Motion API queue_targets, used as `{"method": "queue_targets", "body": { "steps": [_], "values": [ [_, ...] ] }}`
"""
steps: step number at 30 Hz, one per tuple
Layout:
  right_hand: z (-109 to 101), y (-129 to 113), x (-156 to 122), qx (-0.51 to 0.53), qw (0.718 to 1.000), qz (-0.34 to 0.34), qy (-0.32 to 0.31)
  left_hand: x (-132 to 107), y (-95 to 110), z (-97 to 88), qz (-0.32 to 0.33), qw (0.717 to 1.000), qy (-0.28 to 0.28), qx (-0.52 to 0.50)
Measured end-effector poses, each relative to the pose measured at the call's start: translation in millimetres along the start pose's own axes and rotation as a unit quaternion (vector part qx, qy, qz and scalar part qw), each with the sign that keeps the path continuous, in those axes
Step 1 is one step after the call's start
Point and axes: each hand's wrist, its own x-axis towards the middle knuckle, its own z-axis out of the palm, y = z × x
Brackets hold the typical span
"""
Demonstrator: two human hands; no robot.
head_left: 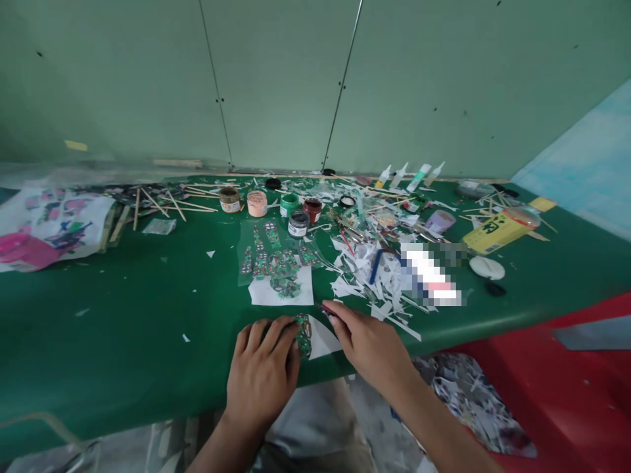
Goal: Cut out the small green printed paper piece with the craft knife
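My left hand (263, 368) lies with its fingers spread over a piece of printed paper (323, 338) at the table's front edge. Green and brown patterning shows on the paper beside my fingertips, and its right part is plain white. To the right, my right hand (367, 338) is closed around a slim dark-red tool (325, 309); its working end is too small to make out. Just beyond my hands, green-patterned cut-outs (283, 263) lie on clear film and a white sheet (261, 293).
Paint jars (298, 225) stand behind the cut-outs. White paper scraps (362, 272) and a blue-handled item (377, 266) lie to the right, with a yellow-labelled jar (503, 230) farther off. Wooden sticks (197, 207) and a pink item (24, 249) are at left. A scrap-filled bag (478, 394) hangs below.
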Motion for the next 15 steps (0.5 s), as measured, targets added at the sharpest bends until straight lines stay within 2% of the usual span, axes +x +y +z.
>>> {"method": "queue_targets", "body": {
  "steps": [5, 15],
  "values": [
    [4.8, 6.7, 8.6, -0.01, 0.994, -0.103, -0.02, -0.2, -1.9, -0.6, 0.01, 1.0, -0.024, 0.005],
    [7.9, 14.3, 18.2, -0.034, 0.987, -0.153, -0.025, 2.6, -0.4, 0.2, -0.012, 0.999, -0.045, -0.012]
  ]
}}
